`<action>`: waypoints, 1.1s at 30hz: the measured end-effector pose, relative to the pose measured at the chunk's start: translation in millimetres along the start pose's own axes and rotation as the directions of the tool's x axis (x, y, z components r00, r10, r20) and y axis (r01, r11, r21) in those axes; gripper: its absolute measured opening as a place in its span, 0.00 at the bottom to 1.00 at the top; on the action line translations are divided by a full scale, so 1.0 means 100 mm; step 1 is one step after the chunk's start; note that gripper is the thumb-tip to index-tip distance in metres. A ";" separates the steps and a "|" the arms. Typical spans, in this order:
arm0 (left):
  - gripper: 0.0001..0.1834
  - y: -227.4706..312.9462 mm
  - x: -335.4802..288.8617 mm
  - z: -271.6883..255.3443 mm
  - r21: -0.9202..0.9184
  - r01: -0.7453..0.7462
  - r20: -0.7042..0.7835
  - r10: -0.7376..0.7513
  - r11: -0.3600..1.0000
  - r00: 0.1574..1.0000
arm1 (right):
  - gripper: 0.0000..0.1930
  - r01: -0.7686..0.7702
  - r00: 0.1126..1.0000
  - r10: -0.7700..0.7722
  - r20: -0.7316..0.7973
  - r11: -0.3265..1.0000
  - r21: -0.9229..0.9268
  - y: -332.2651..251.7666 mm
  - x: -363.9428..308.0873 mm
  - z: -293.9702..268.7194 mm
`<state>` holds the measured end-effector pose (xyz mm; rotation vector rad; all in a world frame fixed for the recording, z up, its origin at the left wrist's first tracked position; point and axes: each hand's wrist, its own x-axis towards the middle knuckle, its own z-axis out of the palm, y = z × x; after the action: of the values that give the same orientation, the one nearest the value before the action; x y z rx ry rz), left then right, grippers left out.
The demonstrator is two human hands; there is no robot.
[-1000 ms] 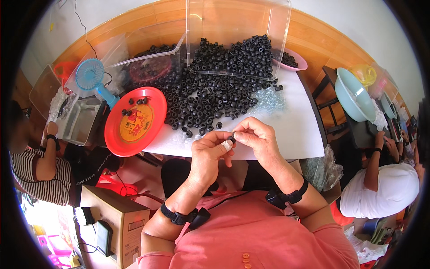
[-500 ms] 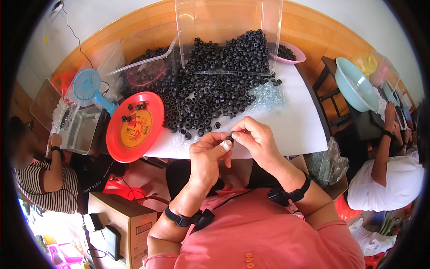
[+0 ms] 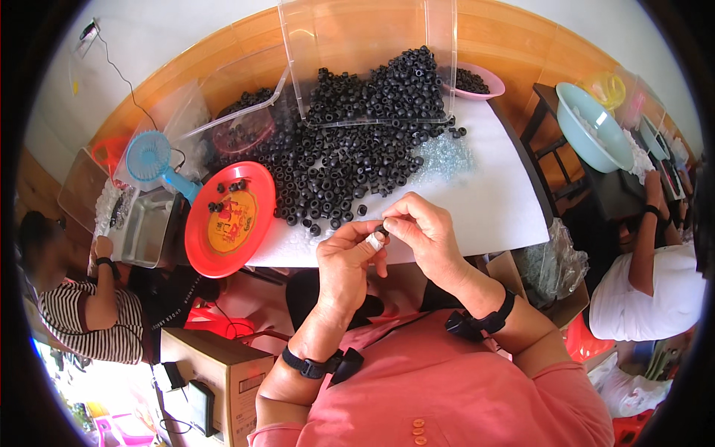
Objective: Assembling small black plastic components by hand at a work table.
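My two hands meet in front of the table's near edge. Between the fingertips of my left hand (image 3: pixel 344 261) is a small black ring-shaped part (image 3: pixel 383 229), and my right hand (image 3: pixel 423 229) pinches at the same part from the other side. White wrapping (image 3: pixel 375 241) covers the tip of my left thumb. Fingers hide most of the part. Beyond my hands spreads a heap of similar black parts (image 3: pixel 328 179), spilling from a tipped clear plastic bin (image 3: pixel 453 67). Small clear bluish pieces (image 3: pixel 445 160) lie at the heap's right side.
Left of the heap, a red plate (image 3: pixel 195 249) holds several black parts. Behind it stands a blue handheld fan (image 3: pixel 149 155). A pink bowl (image 3: pixel 488 78) of black parts sits at the back right. Co-workers sit on both sides; a cardboard box (image 3: pixel 216 354) stands lower left.
The whole view has shifted slightly. Both hands remain together on the small black part, with hardly any change in the fingers.
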<state>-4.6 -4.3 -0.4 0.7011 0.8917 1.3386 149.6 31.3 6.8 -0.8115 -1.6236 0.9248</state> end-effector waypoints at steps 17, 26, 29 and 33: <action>0.08 -0.02 -0.01 -0.01 -0.005 -0.022 -0.004 0.022 1.000 1.000 | 0.02 0.120 0.992 -0.115 0.052 0.987 -0.109 0.04 -0.05 -0.01; 0.08 -0.02 0.00 0.01 0.025 0.001 -0.017 0.000 1.000 1.000 | 0.05 0.353 0.933 -0.268 0.240 0.808 -0.472 -0.08 0.07 -0.14; 0.08 -0.04 0.01 0.00 0.031 -0.019 0.001 0.019 0.999 1.000 | 0.05 0.453 0.891 -0.342 0.297 0.664 -0.594 -0.16 0.09 -0.12; 0.08 -0.04 0.01 0.01 0.065 -0.025 -0.010 0.026 0.998 1.000 | 0.06 0.445 0.895 -0.350 0.276 0.714 -0.540 -0.01 0.10 -0.15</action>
<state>-1.1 -4.1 -3.5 0.7579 0.9415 1.3419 161.6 41.7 14.0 -0.7555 -2.1643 0.1482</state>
